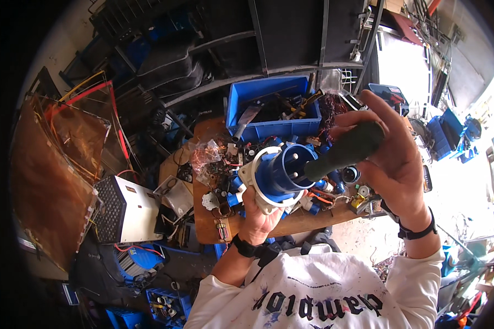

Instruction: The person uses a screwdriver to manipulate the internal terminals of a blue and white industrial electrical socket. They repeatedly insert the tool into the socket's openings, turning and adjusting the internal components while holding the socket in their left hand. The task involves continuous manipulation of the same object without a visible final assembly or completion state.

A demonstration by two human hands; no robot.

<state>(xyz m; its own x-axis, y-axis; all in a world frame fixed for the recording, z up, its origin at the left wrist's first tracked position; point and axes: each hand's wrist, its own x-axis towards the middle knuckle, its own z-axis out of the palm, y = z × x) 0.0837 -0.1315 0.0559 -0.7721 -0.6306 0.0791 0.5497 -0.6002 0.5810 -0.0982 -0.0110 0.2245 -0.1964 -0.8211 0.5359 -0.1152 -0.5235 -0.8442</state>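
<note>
Left grip (262, 220) clamped on plug (273, 171), right grip (398, 156) around screwdriver (350, 151); off-axis push could slip its tip.

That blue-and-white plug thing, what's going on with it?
Someone's left hand holds a blue-and-white industrial electrical connector above a cluttered wooden table, its open collar facing up with metal pins showing. The right hand is at the dark green handle of a screwdriver-like tool, its fingers spread, and the tool points into the collar. Whether its tip touches anything isn't clear. Behind stands a blue bin of tools.
</note>
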